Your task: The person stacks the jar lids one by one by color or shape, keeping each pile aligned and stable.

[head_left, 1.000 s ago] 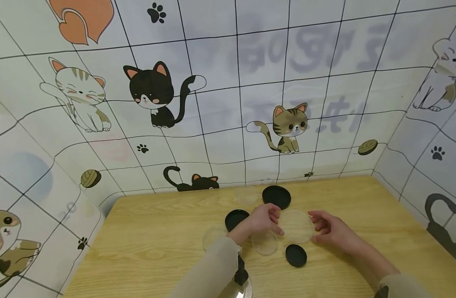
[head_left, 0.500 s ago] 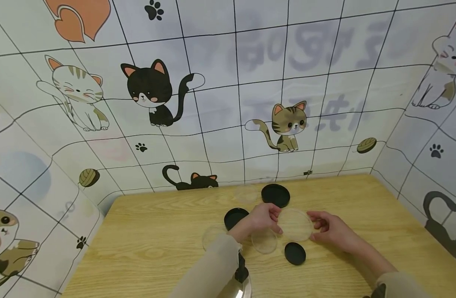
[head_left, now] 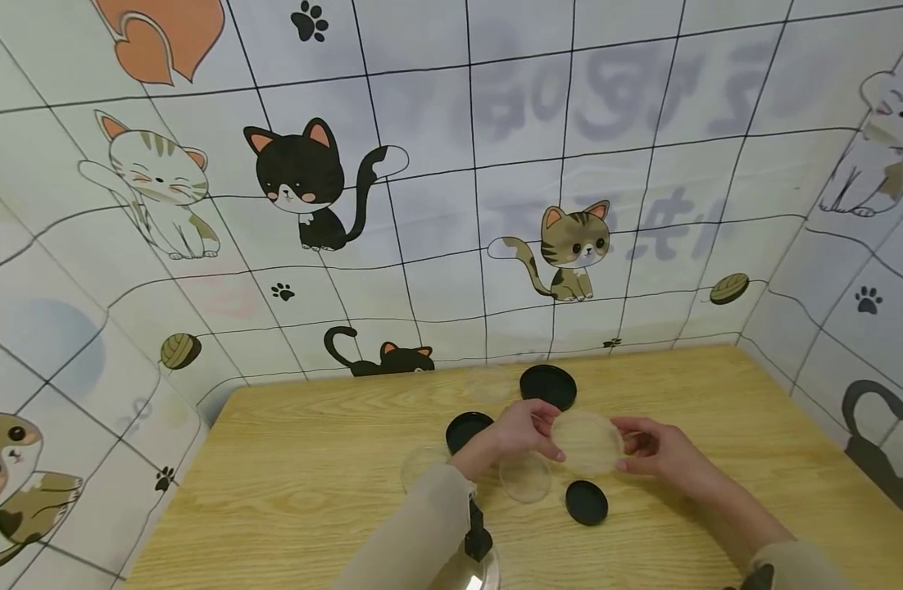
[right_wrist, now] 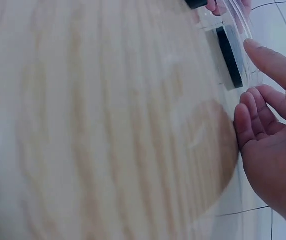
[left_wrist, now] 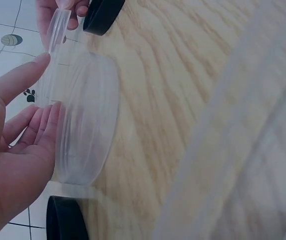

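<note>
My two hands hold a large clear round plastic dish (head_left: 587,442) between them, just over the wooden table. The left hand (head_left: 521,433) pinches its left rim, thumb in front and fingers behind. On the opposite rim, the right hand (head_left: 665,456) grips with thumb and curled fingers. Its thin ridged edge shows side-on between my thumb and fingers in the left wrist view. Below the left hand lies a smaller clear dish (head_left: 525,478). A small black round lid (head_left: 587,502) is nearest below the held dish, and a large black lid (head_left: 548,388) lies behind it.
Another black lid (head_left: 468,430) and a clear dish (head_left: 420,469) lie left, partly behind my left arm. A faint clear disc (head_left: 488,383) is at the table's back edge. A bigger clear container (head_left: 484,569) stands at the front, partly hidden by my sleeve. Cat-printed cloth walls surround the table.
The held clear dish has tilted slightly, its near edge rising a little. Both hands keep their hold in almost the same place, and the other pieces stay put.
</note>
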The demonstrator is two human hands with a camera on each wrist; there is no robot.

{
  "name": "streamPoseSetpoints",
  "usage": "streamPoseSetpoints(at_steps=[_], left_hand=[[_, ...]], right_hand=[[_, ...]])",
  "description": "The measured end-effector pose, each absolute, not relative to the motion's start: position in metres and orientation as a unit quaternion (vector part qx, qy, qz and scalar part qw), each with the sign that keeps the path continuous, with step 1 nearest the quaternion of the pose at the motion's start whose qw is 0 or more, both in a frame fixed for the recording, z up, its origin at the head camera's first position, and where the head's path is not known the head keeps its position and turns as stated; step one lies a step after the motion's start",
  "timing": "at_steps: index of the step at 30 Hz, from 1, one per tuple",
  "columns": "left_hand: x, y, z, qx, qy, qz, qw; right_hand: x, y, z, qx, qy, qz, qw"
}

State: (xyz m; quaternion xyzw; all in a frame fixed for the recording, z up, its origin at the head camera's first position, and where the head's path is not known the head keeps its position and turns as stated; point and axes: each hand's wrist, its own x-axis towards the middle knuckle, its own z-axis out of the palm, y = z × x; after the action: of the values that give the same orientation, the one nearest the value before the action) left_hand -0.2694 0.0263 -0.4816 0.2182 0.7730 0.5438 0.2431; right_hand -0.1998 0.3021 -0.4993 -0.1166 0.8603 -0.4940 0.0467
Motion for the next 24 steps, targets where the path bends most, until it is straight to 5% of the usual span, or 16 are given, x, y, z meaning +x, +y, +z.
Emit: streamPoseSetpoints(at_steps=[24], left_hand=[[-0.217, -0.026, -0.456, 0.224, 0.699, 0.643, 0.220]], right_hand=[[-0.172, 0.276, -0.461, -0.251, 0.771, -0.584, 0.044]])
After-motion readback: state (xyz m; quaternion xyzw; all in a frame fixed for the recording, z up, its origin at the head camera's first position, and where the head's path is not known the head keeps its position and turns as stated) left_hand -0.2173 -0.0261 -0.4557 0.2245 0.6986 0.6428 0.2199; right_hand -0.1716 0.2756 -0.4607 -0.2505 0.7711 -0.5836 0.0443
